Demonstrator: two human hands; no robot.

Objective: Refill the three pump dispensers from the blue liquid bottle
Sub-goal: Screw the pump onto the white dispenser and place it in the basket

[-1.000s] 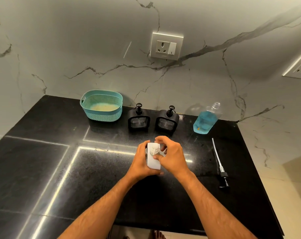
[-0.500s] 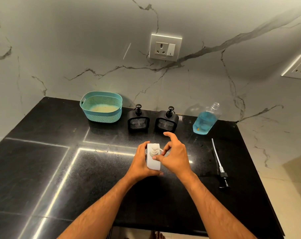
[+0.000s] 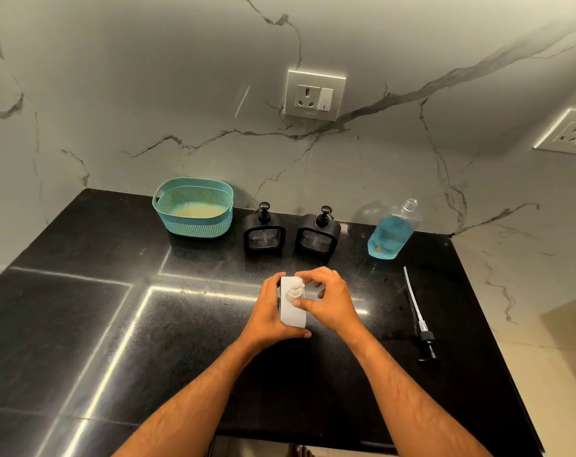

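A white square pump dispenser [image 3: 293,313] stands mid-counter. My left hand [image 3: 268,311] wraps its left side and holds it. My right hand [image 3: 329,300] pinches the white pump head [image 3: 295,288] on top with thumb and fingers. Two black pump dispensers [image 3: 264,234] [image 3: 318,235] stand side by side at the back by the wall. To their right stands the clear bottle of blue liquid [image 3: 390,234], uncapped and about two-thirds full. Its black pump with a long white tube [image 3: 418,316] lies flat on the counter to the right.
A teal perforated basket [image 3: 194,207] sits at the back left on the black stone counter [image 3: 82,308]. The marble wall carries two sockets [image 3: 314,95] [image 3: 568,133]. The counter's right edge drops off beside the loose pump.
My right hand's fingers opened half a second ago and have closed again around the white pump head. The left hand keeps hold of the dispenser body.
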